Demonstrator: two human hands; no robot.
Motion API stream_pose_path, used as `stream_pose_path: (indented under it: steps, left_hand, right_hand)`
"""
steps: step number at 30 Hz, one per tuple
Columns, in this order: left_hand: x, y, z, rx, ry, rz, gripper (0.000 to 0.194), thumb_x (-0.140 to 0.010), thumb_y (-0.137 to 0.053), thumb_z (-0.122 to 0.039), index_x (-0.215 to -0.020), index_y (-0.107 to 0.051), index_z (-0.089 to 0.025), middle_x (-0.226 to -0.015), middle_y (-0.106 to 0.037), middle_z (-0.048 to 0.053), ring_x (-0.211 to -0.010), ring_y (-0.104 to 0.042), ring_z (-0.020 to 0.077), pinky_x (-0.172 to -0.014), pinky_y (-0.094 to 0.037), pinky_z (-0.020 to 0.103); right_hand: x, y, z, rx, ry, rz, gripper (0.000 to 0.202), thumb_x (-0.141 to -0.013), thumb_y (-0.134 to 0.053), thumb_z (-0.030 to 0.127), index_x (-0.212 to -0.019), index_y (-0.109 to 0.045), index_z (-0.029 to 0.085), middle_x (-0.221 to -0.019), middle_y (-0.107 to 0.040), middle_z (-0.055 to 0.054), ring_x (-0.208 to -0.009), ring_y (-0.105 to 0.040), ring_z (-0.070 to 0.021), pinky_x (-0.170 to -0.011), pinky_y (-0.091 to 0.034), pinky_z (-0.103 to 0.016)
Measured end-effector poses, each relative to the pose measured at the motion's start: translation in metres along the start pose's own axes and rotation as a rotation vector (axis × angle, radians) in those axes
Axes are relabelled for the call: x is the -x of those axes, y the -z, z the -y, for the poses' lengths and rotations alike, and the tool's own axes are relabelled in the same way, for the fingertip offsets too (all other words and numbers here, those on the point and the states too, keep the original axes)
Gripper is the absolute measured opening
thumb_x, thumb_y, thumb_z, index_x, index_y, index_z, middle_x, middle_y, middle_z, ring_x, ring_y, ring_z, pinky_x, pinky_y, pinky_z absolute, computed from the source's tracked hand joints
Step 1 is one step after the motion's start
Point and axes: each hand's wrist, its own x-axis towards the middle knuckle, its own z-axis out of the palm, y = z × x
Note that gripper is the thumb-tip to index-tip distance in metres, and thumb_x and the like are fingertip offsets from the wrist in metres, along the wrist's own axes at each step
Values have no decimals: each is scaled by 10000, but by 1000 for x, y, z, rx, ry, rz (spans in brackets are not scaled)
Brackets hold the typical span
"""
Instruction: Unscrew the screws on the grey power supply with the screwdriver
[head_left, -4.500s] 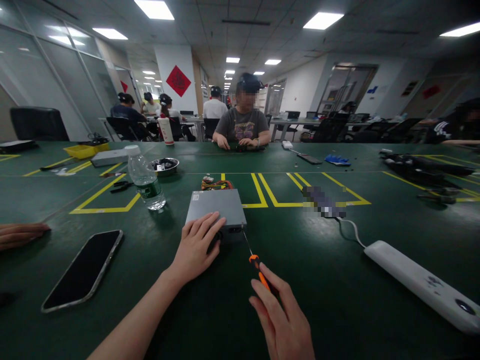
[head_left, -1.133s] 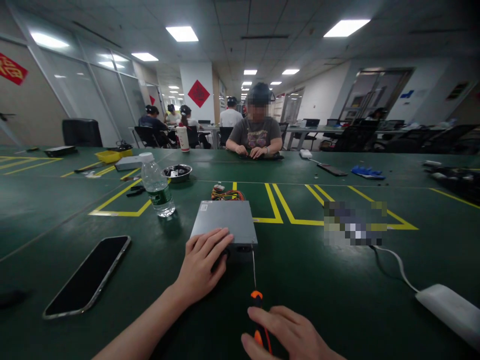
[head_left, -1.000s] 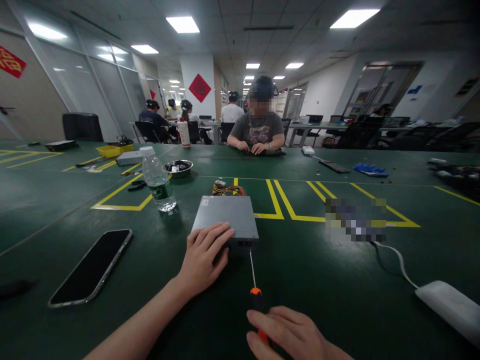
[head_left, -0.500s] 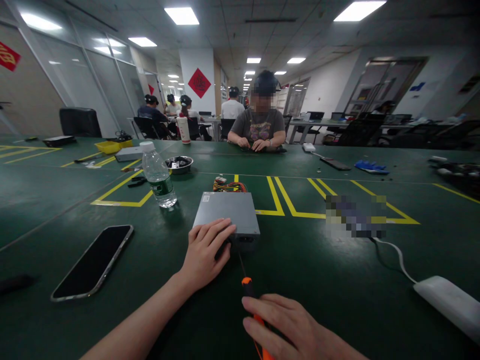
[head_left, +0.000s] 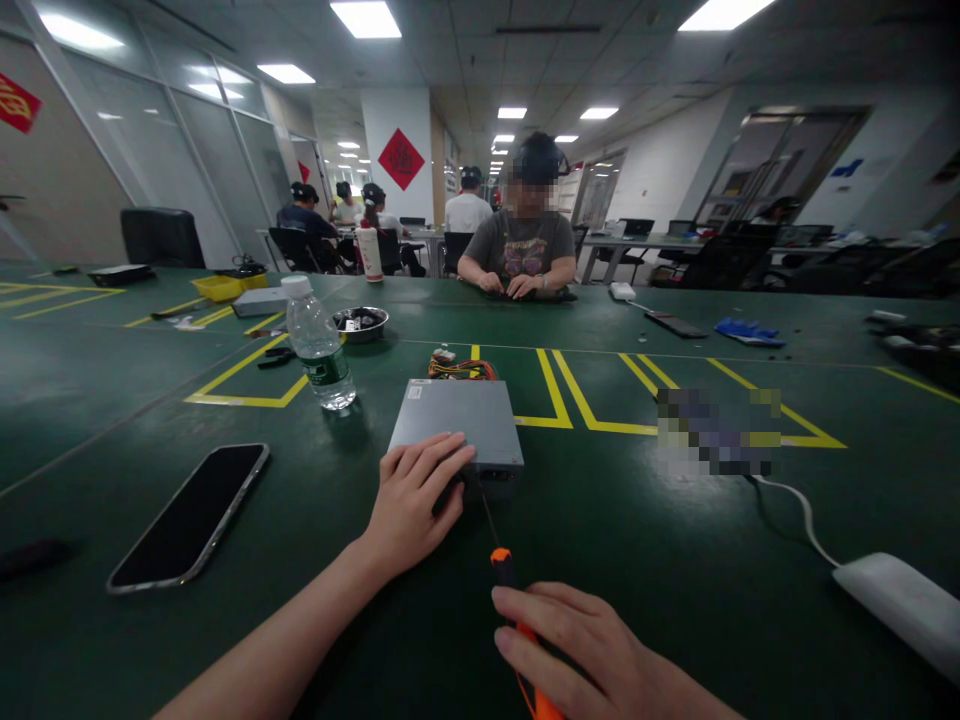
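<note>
A grey metal box point(head_left: 457, 415), which looks like a power supply unit, lies flat on the green table, with a bundle of coloured wires point(head_left: 461, 366) behind it. My left hand point(head_left: 416, 500) rests on the near left part of its top, fingers spread a little and thumb down by the front side. An orange and black screwdriver point(head_left: 504, 568) is in my right hand point(head_left: 581, 645), its thin shaft pointing at the front face of the box. Where exactly the tip sits is too small to tell.
A water bottle point(head_left: 321, 350), a metal bowl point(head_left: 361, 323) and a phone point(head_left: 193, 515) stand or lie left. Rightwards are a white power strip point(head_left: 900, 605), its cable and blue gloves point(head_left: 750, 332). Opposite sits a person point(head_left: 519, 250) whose hands are at a dark object.
The view has shifted slightly. My left hand still rests on the box, and my right hand still holds the screwdriver, its handle now slightly further right in view.
</note>
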Motion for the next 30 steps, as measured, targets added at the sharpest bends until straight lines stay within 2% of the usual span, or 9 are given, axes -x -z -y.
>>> stream_pose_path:
  steps: [3,6,10,14,16,20,24,27,30]
  left_hand:
    - [0,0,0,-6,-3,8,391,-846,-480,-223,-1233,-483,-279,-1276,-546,17,-1161,-483,200,-910,-285,377]
    - [0,1,0,-14,-3,16,397,-846,-478,-222,-1238,-477,-280,-1279,-543,19,-1162,-481,203,-909,-287,378]
    - [-1,1,-1,-20,-8,12,392,-846,-476,-217,-1233,-479,-275,-1271,-550,20,-1156,-486,203,-910,-286,378]
    - [-2,0,-4,-12,18,-9,364,-836,-494,-218,-1197,-507,-270,-1243,-570,17,-1135,-502,201,-905,-286,378]
    - [-3,0,-6,-8,46,-30,337,-831,-507,-224,-1164,-526,-269,-1214,-588,17,-1116,-513,203,-896,-286,384]
    - [-7,-2,-11,-13,85,-61,270,-825,-523,-227,-1090,-552,-264,-1162,-616,16,-1095,-522,209,-877,-289,391]
    - [-10,-4,-13,-18,102,-79,210,-826,-523,-224,-1029,-565,-263,-1115,-636,13,-1066,-535,211,-858,-287,396]
    - [-11,-6,-14,-18,110,-100,178,-826,-530,-228,-996,-572,-259,-1098,-641,13,-1050,-541,211,-850,-285,400]
    - [-10,-7,-13,-14,106,-115,183,-827,-534,-232,-1004,-571,-260,-1099,-640,17,-1046,-543,212,-844,-284,401]
  right_hand:
    - [0,-2,0,-5,2,-26,288,-953,-332,245,-1153,-497,121,-1128,-619,-147,-978,-622,-184,-814,-518,-301]
    - [0,-1,0,-2,-2,4,288,-943,-361,240,-1173,-479,113,-1146,-606,-154,-1004,-610,-192,-840,-506,-314]
    - [0,4,-3,2,8,-41,320,-951,-369,291,-1169,-477,83,-1136,-606,-163,-1032,-595,-195,-870,-491,-309]
    - [-5,5,-4,20,-9,-56,388,-979,-282,350,-1168,-472,69,-1119,-607,-171,-1025,-593,-196,-875,-485,-326]
    - [-10,3,-1,41,52,-145,377,-986,-263,329,-1085,-521,72,-1025,-640,-174,-921,-633,-182,-799,-514,-293]
    - [-20,-3,9,147,22,-189,260,-965,-373,332,-961,-590,189,-951,-665,-130,-740,-653,-152,-712,-525,-297]
    - [-24,-7,15,102,8,-240,252,-948,-443,307,-807,-578,148,-867,-675,-112,-662,-638,-110,-706,-509,-244]
    - [-23,-10,15,59,9,-238,291,-957,-416,325,-794,-551,126,-900,-672,-140,-740,-649,-128,-730,-509,-243]
    - [-22,-13,15,46,8,-173,272,-980,-321,248,-908,-549,120,-973,-660,-150,-872,-639,-143,-749,-506,-236]
